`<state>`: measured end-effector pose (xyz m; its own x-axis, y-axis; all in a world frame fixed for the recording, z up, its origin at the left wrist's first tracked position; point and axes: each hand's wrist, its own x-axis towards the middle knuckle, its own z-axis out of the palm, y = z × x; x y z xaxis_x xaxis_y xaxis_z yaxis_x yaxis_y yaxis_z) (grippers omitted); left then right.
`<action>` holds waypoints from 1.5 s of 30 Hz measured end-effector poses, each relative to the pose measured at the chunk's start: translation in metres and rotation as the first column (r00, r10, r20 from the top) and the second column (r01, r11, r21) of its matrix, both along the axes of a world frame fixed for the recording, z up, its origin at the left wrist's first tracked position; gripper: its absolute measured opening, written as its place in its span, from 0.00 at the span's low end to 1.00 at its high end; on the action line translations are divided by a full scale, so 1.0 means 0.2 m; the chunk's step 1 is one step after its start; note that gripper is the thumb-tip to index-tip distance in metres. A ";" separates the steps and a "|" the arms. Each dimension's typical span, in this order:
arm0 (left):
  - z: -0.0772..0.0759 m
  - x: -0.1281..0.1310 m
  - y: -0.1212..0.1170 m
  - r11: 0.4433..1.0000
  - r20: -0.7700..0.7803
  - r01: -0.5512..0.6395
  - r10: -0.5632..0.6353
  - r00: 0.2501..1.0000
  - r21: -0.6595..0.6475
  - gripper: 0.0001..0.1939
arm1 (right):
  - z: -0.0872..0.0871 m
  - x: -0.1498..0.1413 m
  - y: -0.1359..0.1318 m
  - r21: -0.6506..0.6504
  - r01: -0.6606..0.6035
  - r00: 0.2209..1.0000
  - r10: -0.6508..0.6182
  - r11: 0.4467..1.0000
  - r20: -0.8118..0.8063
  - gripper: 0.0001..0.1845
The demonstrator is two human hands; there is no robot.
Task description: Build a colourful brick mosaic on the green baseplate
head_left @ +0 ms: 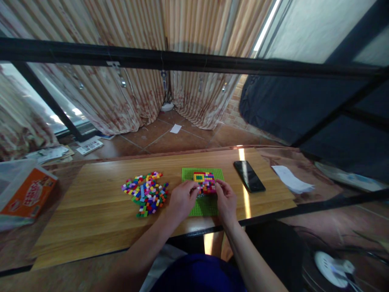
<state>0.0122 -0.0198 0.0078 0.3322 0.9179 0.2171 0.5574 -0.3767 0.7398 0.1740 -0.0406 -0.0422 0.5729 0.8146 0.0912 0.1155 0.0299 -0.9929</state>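
A green studded baseplate (206, 207) lies on the wooden table, with a patch of small colourful building bricks (209, 182) pressed onto its middle. At the patch's left edge is my left hand (183, 198), its thumb and forefinger pinched together; what is between them is too small to make out. On the opposite side my right hand (226, 199) has its fingers curled in a pinch at the patch's right edge, and its fingertips hide whatever they hold. Left of the plate spreads a loose pile of mixed bricks (147, 194).
A black phone (249, 176) lies to the right on the wooden table (100, 202). Beyond it are white papers (291, 179). An orange and white box (28, 194) stands at the far left. A dark metal bar (194, 61) crosses ahead, before curtains (130, 97).
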 end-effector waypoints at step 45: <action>-0.08 0.14 -0.01 0.918 -0.510 0.211 -0.010 0.860 0.337 0.12 | -0.06 0.10 -0.11 -0.092 -0.001 0.955 0.028 0.996 0.296 0.18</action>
<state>0.0404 -0.0228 -0.0078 0.5798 0.7527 0.3118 0.7441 -0.6451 0.1736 0.1947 -0.0632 -0.0532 0.5191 0.8353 0.1809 0.4051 -0.0541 -0.9127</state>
